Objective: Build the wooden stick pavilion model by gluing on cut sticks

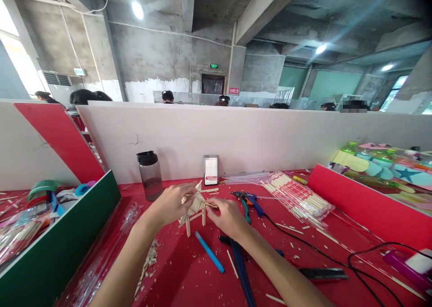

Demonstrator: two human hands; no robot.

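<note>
Upon the red table (175,275), at seven o'clock from the phone (211,171), the model (195,206), gripped by the left hand's (173,204) curled fingers, is best kept steady while a stick (210,204) is pinched by the nearly closed right hand (228,216).

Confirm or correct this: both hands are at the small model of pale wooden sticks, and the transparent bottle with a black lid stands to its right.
The side is wrong: in the head view, the black-lidded transparent bottle stands left of the small stick model.
</note>
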